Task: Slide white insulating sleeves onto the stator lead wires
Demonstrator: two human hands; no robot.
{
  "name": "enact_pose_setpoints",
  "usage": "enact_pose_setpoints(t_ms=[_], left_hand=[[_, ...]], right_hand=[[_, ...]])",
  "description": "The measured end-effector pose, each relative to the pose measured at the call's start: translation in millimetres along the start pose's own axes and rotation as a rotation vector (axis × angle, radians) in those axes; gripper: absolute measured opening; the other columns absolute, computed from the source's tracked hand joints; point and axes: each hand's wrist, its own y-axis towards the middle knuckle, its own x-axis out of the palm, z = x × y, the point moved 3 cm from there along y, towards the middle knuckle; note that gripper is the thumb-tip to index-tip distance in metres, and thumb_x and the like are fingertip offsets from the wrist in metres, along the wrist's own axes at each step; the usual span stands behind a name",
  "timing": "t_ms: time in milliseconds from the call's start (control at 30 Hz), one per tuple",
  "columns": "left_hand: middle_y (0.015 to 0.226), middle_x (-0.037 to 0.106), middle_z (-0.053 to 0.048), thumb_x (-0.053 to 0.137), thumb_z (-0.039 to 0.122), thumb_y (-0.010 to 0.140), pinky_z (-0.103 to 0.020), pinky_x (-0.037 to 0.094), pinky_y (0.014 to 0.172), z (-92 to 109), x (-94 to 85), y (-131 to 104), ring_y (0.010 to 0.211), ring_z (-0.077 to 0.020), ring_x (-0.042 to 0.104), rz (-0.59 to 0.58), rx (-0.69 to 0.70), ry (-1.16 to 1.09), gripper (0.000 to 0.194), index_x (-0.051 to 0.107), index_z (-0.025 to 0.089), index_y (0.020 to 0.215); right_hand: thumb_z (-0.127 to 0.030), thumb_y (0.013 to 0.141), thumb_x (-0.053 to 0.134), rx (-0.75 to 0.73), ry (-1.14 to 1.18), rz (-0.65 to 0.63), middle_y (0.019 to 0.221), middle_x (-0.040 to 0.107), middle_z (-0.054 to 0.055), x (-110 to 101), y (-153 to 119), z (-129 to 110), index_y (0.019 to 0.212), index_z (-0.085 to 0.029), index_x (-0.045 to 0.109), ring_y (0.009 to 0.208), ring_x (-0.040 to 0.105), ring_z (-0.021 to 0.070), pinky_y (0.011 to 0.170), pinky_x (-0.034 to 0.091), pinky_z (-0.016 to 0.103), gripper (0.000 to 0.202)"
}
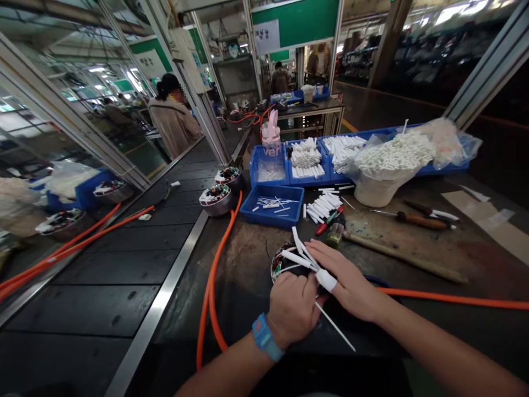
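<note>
Low in front of me sits a round motor stator (pixel 278 264) with green and white wiring, partly covered by both hands. My left hand (pixel 293 303), wearing a blue wristband (pixel 266 336), is closed at its near side. A thin white strip (pixel 336 328) sticks out from under its fingers toward me. My right hand (pixel 345 275) lies from the right against wires in white sleeves (pixel 298 258), its fingers together and pinching them. A white wrap (pixel 326 280) appears around its thumb. The fingertips of both hands are partly hidden.
A blue tray (pixel 273 205) holds thin white strips. Loose white sleeves (pixel 324 207), a screwdriver (pixel 417 219) and a wooden stick (pixel 407 256) lie nearby. Blue bins (pixel 268 168) and a full white tub (pixel 372 190) stand behind. Orange hoses (pixel 212 286) cross beside a conveyor (pixel 124 264) with stators.
</note>
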Motion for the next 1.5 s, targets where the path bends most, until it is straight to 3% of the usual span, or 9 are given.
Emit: enact_pose_setpoints(t_ms=[267,400,533,633,767,933,1200,1367,1500], left_hand=[[0.067,0.055,-0.003,0.048,0.028,0.088,-0.033,0.035,0.064,-2.7,-4.2,1.6,0.064,-0.0178,0.048,0.037,0.034,-0.031,0.019,0.054,0.017,0.074],[0.070,0.057,-0.004,0.050,0.034,0.088,-0.035,0.035,0.067,-1.7,-5.1,1.2,0.067,-0.0188,0.050,0.069,0.043,0.018,0.026,0.058,0.012,0.099],[0.063,0.054,-0.001,0.055,0.032,0.086,-0.034,0.032,0.061,-3.6,-2.6,1.7,0.060,-0.0174,0.047,0.148,0.060,0.085,0.029,0.058,0.011,0.106],[0.061,0.052,-0.001,0.057,0.030,0.083,-0.034,0.030,0.059,-4.1,-1.9,2.4,0.058,-0.0168,0.046,0.195,0.074,0.089,0.027,0.059,0.012,0.104],[0.060,0.052,-0.001,0.057,0.028,0.083,-0.033,0.029,0.059,-4.3,-1.8,2.3,0.057,-0.0163,0.046,0.223,0.081,0.083,0.026,0.059,0.012,0.103],[0.060,0.052,-0.001,0.057,0.028,0.083,-0.033,0.029,0.058,-4.7,1.0,0.6,0.056,-0.0160,0.046,0.245,0.092,0.087,0.026,0.060,0.012,0.102],[0.061,0.053,-0.001,0.056,0.030,0.082,-0.034,0.030,0.059,-3.7,2.3,-0.2,0.058,-0.0168,0.046,0.244,0.071,0.102,0.027,0.060,0.012,0.102],[0.062,0.053,-0.001,0.056,0.030,0.083,-0.034,0.030,0.059,-2.5,-0.1,0.5,0.059,-0.0168,0.046,0.253,0.071,0.104,0.026,0.059,0.013,0.102],[0.065,0.055,-0.002,0.053,0.030,0.084,-0.035,0.032,0.061,-0.3,-2.3,-0.1,0.062,-0.0178,0.047,0.189,0.036,0.098,0.026,0.058,0.014,0.104]], right_hand=[[-0.029,0.090,0.045,-0.026,-0.256,0.001,0.143,0.038,0.013,8.8,5.5,4.1,0.136,-0.013,0.043,0.137,0.023,0.0289,0.108,0.030,0.052,0.049],[-0.033,0.093,0.039,0.033,-0.031,0.038,0.135,0.050,0.008,-1.7,8.2,16.4,0.132,-0.021,0.049,0.126,0.043,0.0226,0.101,0.042,0.041,0.042],[-0.038,0.084,0.051,0.315,-0.128,0.644,0.091,0.067,0.006,-80.8,13.3,71.9,0.097,-0.020,0.064,0.080,0.064,0.0212,0.070,0.054,0.035,0.026],[-0.032,0.082,0.048,0.414,-0.282,0.939,0.099,0.060,0.013,-153.0,13.4,115.6,0.109,-0.015,0.055,0.081,0.060,0.0253,0.072,0.049,0.041,0.033],[-0.024,0.075,0.050,0.443,-0.777,0.744,0.094,0.061,0.011,-199.4,19.1,147.6,0.094,-0.018,0.060,0.088,0.058,0.0282,0.073,0.046,0.039,0.023],[-0.021,0.071,0.050,0.390,-0.773,0.680,0.095,0.062,0.009,-198.9,17.3,154.5,0.091,-0.020,0.062,0.090,0.057,0.0267,0.071,0.045,0.035,0.023],[-0.034,0.078,0.051,0.292,-0.288,0.939,0.086,0.063,0.007,-206.4,19.2,147.0,0.087,-0.019,0.053,0.066,0.060,0.0183,0.064,0.051,0.035,0.017],[-0.039,0.086,0.047,0.158,-0.145,1.016,0.091,0.064,0.006,-184.4,4.2,96.9,0.104,-0.021,0.045,0.075,0.065,0.0185,0.070,0.054,0.035,0.025],[-0.028,0.080,0.058,0.108,-0.260,0.812,0.089,0.067,0.006,-139.1,-24.2,35.8,0.092,-0.022,0.060,0.080,0.065,0.0216,0.075,0.054,0.037,0.014]])
